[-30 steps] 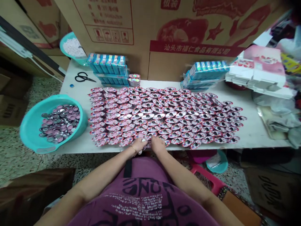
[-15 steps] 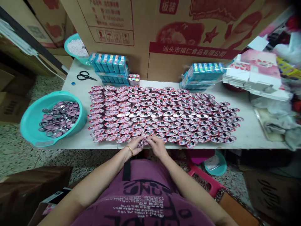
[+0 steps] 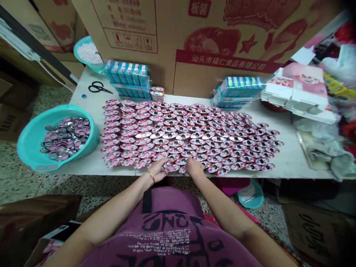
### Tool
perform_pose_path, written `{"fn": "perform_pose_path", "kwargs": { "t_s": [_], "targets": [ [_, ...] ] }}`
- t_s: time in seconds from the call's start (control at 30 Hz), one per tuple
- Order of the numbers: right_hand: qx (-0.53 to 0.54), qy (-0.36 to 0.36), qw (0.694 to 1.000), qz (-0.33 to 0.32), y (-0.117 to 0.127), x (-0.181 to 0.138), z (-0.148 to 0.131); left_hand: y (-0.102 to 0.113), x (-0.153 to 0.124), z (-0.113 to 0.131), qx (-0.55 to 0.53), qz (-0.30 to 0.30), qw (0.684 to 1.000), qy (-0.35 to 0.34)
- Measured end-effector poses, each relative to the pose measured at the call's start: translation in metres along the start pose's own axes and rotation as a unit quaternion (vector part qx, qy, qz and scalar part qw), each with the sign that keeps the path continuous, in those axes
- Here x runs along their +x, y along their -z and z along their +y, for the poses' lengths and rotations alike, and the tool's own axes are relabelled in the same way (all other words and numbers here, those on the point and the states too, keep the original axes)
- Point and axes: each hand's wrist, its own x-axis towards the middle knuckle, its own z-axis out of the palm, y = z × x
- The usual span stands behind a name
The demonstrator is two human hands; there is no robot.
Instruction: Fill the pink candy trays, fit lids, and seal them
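Observation:
Several rows of small pink and silver oval cases [image 3: 189, 135] cover the middle of a white table [image 3: 289, 163]. My left hand [image 3: 159, 170], with a gold bangle on the wrist, is curled round a few small round discs at the table's near edge. My right hand [image 3: 194, 167] rests fingers-down on the nearest row of cases, a little to the right of the left hand, its fingertips pressed on one case. Whether it grips that case I cannot make out.
A teal basin [image 3: 30, 142] full of pink and silver discs sits at the left. Scissors [image 3: 97, 88], another teal bowl [image 3: 86, 55], blue packet stacks [image 3: 128, 76] [image 3: 236, 91] and cardboard cartons [image 3: 217, 40] line the back. White boxes [image 3: 300, 92] and plastic bags [image 3: 322, 148] lie right.
My right hand has shifted a little to the right along the near row, away from the left hand. The left hand stays curled at the table edge. The camera view has drifted slightly.

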Motion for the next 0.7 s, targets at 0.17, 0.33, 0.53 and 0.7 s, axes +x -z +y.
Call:
{"fn": "perform_pose_path", "kwargs": {
  "t_s": [0.17, 0.33, 0.53, 0.7],
  "targets": [
    [0.093, 0.089, 0.99, 0.063, 0.008, -0.025, -0.003, -0.005, 0.006, -0.001, -0.017, 0.029, 0.999, -0.028],
    [0.161, 0.295, 0.927, 0.166, 0.018, -0.049, -0.034, -0.007, 0.012, -0.008, -0.035, 0.0, 0.999, -0.028],
    [0.184, 0.344, 0.907, 0.156, 0.014, -0.048, -0.046, -0.007, 0.011, -0.018, -0.053, -0.026, 0.998, -0.027],
    [0.3, 0.218, 0.916, 0.153, 0.006, -0.031, -0.014, 0.009, 0.008, -0.013, -0.029, -0.015, 0.999, -0.017]
  ]
}}
